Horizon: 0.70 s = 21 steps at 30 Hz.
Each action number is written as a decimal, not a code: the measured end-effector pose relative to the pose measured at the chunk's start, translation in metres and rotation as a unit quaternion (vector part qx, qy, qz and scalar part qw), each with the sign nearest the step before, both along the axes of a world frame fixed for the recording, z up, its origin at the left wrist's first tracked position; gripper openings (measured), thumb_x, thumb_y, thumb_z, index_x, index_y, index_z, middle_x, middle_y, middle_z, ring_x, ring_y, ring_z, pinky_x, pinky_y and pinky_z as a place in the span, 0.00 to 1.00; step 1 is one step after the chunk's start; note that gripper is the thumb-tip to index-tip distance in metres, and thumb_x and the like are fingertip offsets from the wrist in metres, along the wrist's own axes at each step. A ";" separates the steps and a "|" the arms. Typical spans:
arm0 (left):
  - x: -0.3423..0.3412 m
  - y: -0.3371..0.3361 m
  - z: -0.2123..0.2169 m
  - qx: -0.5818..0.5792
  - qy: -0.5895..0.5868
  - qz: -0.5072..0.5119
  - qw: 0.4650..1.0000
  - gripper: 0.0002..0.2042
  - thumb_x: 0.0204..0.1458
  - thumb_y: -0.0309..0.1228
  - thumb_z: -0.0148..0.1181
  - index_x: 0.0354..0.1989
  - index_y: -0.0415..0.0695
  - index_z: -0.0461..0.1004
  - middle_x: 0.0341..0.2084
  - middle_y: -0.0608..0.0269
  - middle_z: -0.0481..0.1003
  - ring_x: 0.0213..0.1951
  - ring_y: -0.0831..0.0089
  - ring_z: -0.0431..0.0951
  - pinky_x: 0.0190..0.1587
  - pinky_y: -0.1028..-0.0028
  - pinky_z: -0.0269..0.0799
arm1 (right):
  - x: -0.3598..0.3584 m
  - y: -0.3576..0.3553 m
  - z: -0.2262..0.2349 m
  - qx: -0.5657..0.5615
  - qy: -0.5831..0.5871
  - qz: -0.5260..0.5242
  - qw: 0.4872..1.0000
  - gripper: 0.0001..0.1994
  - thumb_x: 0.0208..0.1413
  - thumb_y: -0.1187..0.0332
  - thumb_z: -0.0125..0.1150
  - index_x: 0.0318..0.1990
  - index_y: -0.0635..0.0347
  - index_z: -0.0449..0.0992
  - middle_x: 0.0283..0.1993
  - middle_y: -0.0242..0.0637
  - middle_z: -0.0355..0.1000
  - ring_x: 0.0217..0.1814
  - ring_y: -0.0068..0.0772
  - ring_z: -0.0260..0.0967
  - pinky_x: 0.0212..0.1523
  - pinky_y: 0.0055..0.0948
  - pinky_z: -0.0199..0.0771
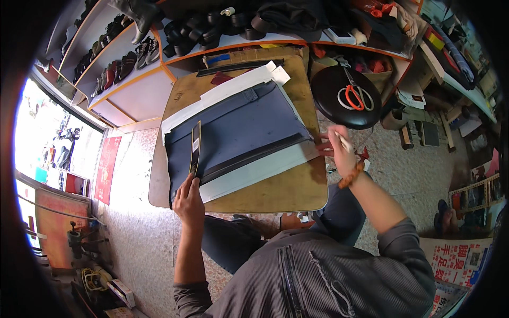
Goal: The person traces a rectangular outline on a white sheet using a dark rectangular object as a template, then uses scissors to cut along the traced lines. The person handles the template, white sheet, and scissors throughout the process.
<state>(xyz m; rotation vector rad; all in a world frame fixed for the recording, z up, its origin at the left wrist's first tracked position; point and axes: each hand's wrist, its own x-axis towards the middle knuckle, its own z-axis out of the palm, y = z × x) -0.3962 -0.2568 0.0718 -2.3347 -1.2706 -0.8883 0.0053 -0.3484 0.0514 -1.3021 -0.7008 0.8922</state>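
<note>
My left hand [189, 197] is at the near left edge of the worn brown table [254, 196]. It grips the lower end of a narrow dark strip [195, 148] with yellowish edges, which stands out over a dark blue-grey sheet of material [238, 132]. This sheet has a black band along its near side and lies on white card [254, 172]. At the table's right edge, my right hand [339, 148] has a slim pale stick [344, 142], pen-like, between its fingers. Its fingertips are close to the right corner of the sheet and card; contact is unclear.
Scissors [354, 95] with orange and white handles lie on a round black stool [331, 85] right of the table. Shelves of shoes [111, 74] stand at the far left. Black shoes [201, 29] crowd a far counter. A red mat [107, 169] lies on the left floor.
</note>
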 end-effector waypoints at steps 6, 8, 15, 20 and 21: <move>-0.003 -0.001 0.025 0.011 -0.019 -0.005 1.000 0.07 0.53 0.22 0.57 0.39 0.44 0.78 0.42 0.61 0.80 0.41 0.62 0.81 0.41 0.69 0.77 | -0.009 0.074 0.023 0.023 0.065 0.073 0.995 0.18 0.55 0.64 0.62 0.50 0.55 0.63 0.46 0.39 0.72 0.49 0.27 0.67 0.52 0.32 0.67; -0.005 0.008 0.038 -0.004 -0.047 0.001 0.999 0.07 0.54 0.23 0.58 0.40 0.45 0.78 0.41 0.61 0.80 0.40 0.62 0.81 0.40 0.69 0.77 | -0.012 0.086 0.030 0.081 0.014 0.081 0.993 0.23 0.48 0.68 0.65 0.51 0.54 0.63 0.48 0.39 0.72 0.52 0.29 0.66 0.59 0.31 0.59; -0.013 0.085 0.112 -0.124 -0.068 0.029 0.990 0.07 0.54 0.28 0.59 0.39 0.43 0.78 0.33 0.54 0.79 0.34 0.56 0.80 0.39 0.65 0.75 | -0.002 0.141 0.090 0.123 0.103 0.170 0.972 0.12 0.61 0.60 0.58 0.45 0.55 0.66 0.41 0.33 0.71 0.41 0.32 0.75 0.43 0.34 0.78; -0.011 0.155 0.152 -0.342 -0.076 0.016 0.936 0.11 0.50 0.30 0.62 0.41 0.41 0.78 0.30 0.48 0.78 0.32 0.56 0.79 0.40 0.66 0.73 | -0.003 0.183 0.112 0.088 0.027 0.148 0.985 0.12 0.62 0.61 0.59 0.46 0.55 0.67 0.42 0.31 0.67 0.40 0.33 0.75 0.43 0.33 0.77; -0.008 0.161 0.154 -0.346 -0.068 0.020 0.936 0.11 0.50 0.30 0.62 0.42 0.42 0.78 0.30 0.48 0.78 0.33 0.57 0.79 0.40 0.66 0.73 | -0.004 0.189 0.112 0.083 -0.001 0.143 0.986 0.12 0.61 0.61 0.59 0.46 0.55 0.67 0.43 0.31 0.67 0.40 0.33 0.75 0.43 0.33 0.76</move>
